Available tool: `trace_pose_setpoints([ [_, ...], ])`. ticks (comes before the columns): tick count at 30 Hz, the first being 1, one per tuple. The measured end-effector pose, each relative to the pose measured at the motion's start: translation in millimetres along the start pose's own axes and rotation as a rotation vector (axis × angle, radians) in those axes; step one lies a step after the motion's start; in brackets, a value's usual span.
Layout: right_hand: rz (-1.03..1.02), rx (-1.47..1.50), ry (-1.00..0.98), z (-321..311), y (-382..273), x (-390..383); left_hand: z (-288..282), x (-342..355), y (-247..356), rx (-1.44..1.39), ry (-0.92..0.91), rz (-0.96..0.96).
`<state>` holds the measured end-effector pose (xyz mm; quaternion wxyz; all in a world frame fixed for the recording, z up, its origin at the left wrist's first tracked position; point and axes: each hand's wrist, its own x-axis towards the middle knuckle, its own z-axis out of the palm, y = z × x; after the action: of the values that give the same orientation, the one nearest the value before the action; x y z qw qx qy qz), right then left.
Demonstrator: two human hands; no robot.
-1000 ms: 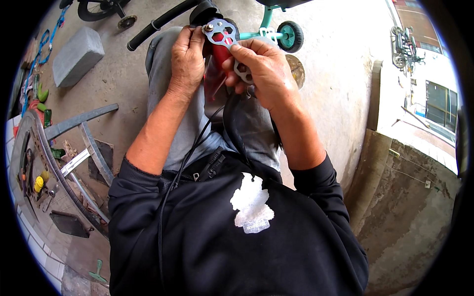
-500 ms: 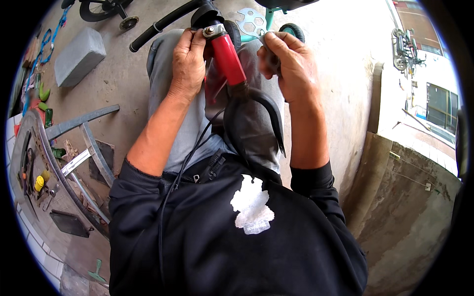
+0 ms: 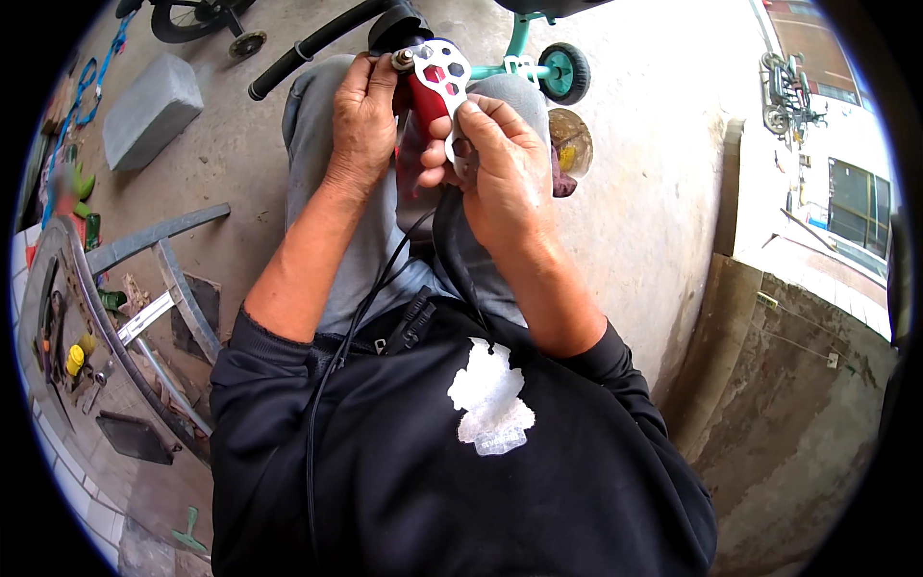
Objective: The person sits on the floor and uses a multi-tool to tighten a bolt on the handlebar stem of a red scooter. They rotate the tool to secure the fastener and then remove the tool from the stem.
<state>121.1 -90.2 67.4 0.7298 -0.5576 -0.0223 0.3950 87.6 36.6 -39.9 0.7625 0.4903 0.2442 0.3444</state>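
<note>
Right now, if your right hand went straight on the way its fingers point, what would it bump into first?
Probably the red tube, which lies behind the flat silver wrench in the right hand; depth is hard to judge.

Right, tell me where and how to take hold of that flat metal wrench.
Probably best by its lower end, coming from the right, thumb on the near face and fingers curled behind, as the right hand holds it. The wrench is a thin plate, and its broad, holed upper end overlaps the red tube beside the left hand.
</note>
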Motion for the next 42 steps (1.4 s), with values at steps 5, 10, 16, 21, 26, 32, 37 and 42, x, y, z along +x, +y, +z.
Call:
trace_pose_setpoints([
  [5,0.037,0.017,-0.053,12.6,9.6,-3.7,-3.3,1.8,-1.1,-0.004,-0.017,-0.058],
  [10,0.061,0.022,-0.103,17.4,14.3,-8.1,-12.6,5.3,-7.0,0.064,-0.085,-0.120],
  [16,0.096,-0.004,-0.099,24.7,16.3,-10.6,-13.5,6.2,-14.2,0.148,-0.088,-0.038],
  [21,0.163,0.053,-0.129,36.0,19.3,-9.6,-15.8,6.1,-10.6,-0.035,-0.123,-0.103],
  [26,0.168,0.016,-0.141,39.6,19.0,-7.4,-16.6,-2.1,4.7,-0.027,-0.201,-0.166],
  [32,0.186,-0.051,-0.160,32.6,17.8,-3.5,-30.8,14.4,-23.9,0.058,-0.222,-0.085],
  [37,0.182,-0.066,-0.149,27.1,18.7,-2.5,-23.8,10.5,-19.0,0.064,-0.177,-0.089],
  [42,0.166,-0.083,-0.131,18.2,12.8,-3.7,-14.4,5.4,-8.0,0.076,-0.116,-0.100],
])
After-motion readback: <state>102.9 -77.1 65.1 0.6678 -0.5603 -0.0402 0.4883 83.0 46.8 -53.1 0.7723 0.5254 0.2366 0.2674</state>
